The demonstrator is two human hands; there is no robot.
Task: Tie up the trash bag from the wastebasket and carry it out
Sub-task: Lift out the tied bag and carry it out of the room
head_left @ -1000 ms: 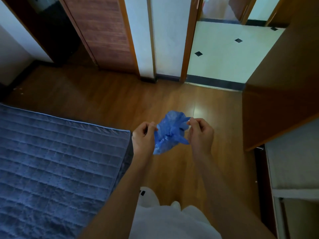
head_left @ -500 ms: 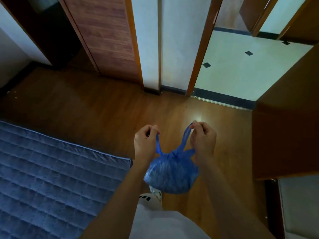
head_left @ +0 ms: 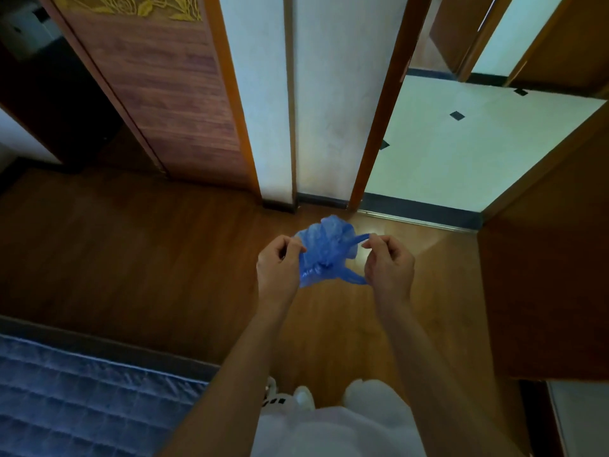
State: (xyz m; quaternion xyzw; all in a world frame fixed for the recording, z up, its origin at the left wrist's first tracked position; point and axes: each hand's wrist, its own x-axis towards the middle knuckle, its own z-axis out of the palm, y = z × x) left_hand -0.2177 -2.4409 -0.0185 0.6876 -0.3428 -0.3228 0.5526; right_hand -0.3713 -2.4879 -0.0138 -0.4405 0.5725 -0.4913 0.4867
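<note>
Blue trash bag (head_left: 324, 250): held in air above wooden floor (head_left: 164, 258), between left hand (head_left: 278, 263) and right hand (head_left: 389, 263); fingers of both pinching its handles. Step: tying. Next: cinch knot, carry through doorway (head_left: 461, 153)

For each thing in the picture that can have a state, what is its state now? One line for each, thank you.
blue trash bag: held up between both hands, off the floor
left hand: pinching the bag's left side
right hand: pinching a bag handle
doorway: open to the tiled floor
carved wooden door: cannot tell whether it is shut
</note>
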